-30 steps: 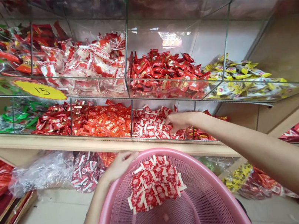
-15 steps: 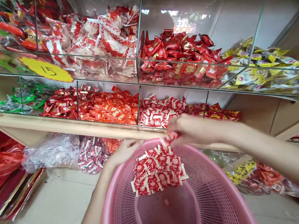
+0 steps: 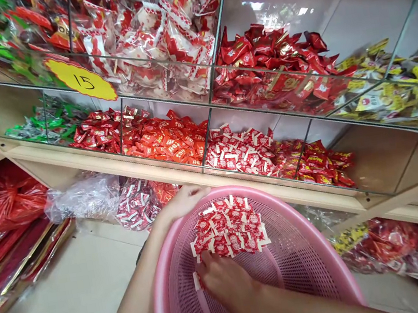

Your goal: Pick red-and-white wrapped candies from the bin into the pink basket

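Observation:
A pink perforated plastic basket [image 3: 318, 255] stands tilted toward me. My left hand [image 3: 186, 201] is closed on its far-left rim, fingers partly hidden. Inside, small red-and-white wrapped candies [image 3: 231, 226] lie in neat overlapping rows against the far wall. My right hand [image 3: 226, 282] reaches down into the basket just below the rows, its fingers closed on a candy [image 3: 197, 281] whose white wrapper end sticks out at the left. Beyond the rim, matching red-and-white candies [image 3: 239, 149] fill a glass-fronted shelf compartment.
Glass-divided shelves hold orange-red candies [image 3: 175, 140], large red packets [image 3: 277, 62] and yellow packets [image 3: 384, 93]. A yellow price tag [image 3: 82, 81] marked 15 hangs on the upper glass. Bagged goods [image 3: 137, 204] sit below the wooden shelf edge [image 3: 88, 161], above pale floor tiles [image 3: 76, 291].
My right hand has come from beside the shelf, above the far rim, down into the basket with a candy. My left hand stays on the rim. The view has shifted slightly.

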A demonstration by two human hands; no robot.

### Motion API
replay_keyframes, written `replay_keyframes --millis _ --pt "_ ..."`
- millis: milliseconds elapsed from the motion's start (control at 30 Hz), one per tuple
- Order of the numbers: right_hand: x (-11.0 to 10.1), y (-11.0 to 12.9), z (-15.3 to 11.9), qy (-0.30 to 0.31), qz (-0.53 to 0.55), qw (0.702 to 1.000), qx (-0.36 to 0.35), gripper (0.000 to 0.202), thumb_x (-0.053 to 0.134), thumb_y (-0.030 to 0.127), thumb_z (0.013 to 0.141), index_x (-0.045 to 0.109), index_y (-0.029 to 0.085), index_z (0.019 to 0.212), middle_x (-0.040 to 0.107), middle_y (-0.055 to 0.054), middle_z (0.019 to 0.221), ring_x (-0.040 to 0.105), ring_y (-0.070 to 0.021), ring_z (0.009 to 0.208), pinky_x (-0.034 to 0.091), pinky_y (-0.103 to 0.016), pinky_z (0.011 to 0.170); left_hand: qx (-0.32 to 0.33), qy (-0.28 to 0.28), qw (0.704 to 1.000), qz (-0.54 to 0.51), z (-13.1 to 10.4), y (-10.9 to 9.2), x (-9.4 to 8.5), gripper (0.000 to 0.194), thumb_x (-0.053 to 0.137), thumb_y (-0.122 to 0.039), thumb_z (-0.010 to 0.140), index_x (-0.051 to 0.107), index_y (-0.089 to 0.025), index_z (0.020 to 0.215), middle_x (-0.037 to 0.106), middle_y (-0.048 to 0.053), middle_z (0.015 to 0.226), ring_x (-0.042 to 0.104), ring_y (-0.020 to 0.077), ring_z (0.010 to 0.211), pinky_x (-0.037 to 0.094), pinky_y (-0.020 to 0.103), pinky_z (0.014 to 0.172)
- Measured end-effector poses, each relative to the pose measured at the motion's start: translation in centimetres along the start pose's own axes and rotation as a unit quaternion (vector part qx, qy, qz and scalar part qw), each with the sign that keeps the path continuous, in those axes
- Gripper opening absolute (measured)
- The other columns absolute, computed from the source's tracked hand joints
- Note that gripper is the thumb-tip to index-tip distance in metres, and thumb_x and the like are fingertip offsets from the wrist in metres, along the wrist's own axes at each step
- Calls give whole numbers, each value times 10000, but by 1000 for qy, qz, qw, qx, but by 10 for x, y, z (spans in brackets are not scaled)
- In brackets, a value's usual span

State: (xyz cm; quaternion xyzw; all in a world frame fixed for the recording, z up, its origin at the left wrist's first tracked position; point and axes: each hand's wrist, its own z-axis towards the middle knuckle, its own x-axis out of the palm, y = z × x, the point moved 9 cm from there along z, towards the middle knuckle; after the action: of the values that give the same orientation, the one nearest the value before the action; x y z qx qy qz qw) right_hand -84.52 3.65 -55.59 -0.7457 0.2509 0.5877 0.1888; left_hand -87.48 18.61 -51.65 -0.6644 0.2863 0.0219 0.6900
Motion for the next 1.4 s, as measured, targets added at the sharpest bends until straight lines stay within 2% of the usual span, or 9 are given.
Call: replay_keyframes --millis 133,267,367,500,633,867,1000,1167,1400 --pt "-1 -1 0 -45 -22 999 18 225 440 -1 712 558 72 889 576 -114 837 575 -196 687 480 -282 470 19 -2 1000 -9 1 0 -1 429 450 -461 760 644 -112 919 650 48 903 530 209 862 384 269 746" --pt "-7 -8 -1 -78 -4 996 37 241 411 -17 719 534 85 900 571 -108 834 571 -187 690 477 -281 507 19 -1 1000 -17 2 2 0 423 459 -454 761 639 -122 953 644 49 967 532 208 901 387 269 771" --pt "-8 -7 -1 -87 -2 996 18 227 413 -14 721 532 88 886 567 -102 826 565 -186 697 471 -282 521 24 2 1000 -18 2 3 1 424 456 -454 767 635 -129 973 642 47 986 534 203 913 386 267 786" --pt "-5 3 -1 -83 5 996 -39 161 450 29 725 539 115 828 564 -75 816 557 -175 692 449 -266 507 22 -2 1000 -6 3 4 0 427 458 -457 766 640 -121 958 647 50 971 542 203 896 389 266 778" --pt "2 1 1 -58 26 998 -8 155 499 93 695 555 107 839 577 -77 806 559 -180 682 451 -269 509 22 -2 1000 -6 2 3 0 432 460 -459 763 634 -126 976 642 48 994 540 204 906 389 268 780" --pt "8 -6 5 -30 -3 998 58 284 411 -21 682 531 69 924 576 -116 814 582 -205 660 477 -296 453 25 -3 1000 -3 0 0 -1 461 438 -477 770 637 -98 940 646 59 944 543 197 852 396 257 735" --pt "2 -10 2 -27 35 997 62 256 397 11 745 500 74 971 574 -128 857 593 -203 703 509 -314 525 26 -3 1000 -6 -1 -1 1 466 418 -480 776 642 -94 909 645 48 902 535 196 817 389 254 706" --pt "1 -13 -7 -42 61 996 54 234 396 7 751 493 99 942 567 -124 892 582 -196 742 510 -313 604 24 1 1000 -6 -1 -2 2 465 415 -484 773 641 -91 879 640 43 858 524 193 789 381 251 679" --pt "-4 -8 -6 -64 32 997 25 212 360 33 784 518 112 901 546 -111 886 566 -196 738 503 -311 577 36 5 999 -12 -1 -2 2 442 412 -477 781 632 -96 823 625 32 841 523 169 769 377 233 667"
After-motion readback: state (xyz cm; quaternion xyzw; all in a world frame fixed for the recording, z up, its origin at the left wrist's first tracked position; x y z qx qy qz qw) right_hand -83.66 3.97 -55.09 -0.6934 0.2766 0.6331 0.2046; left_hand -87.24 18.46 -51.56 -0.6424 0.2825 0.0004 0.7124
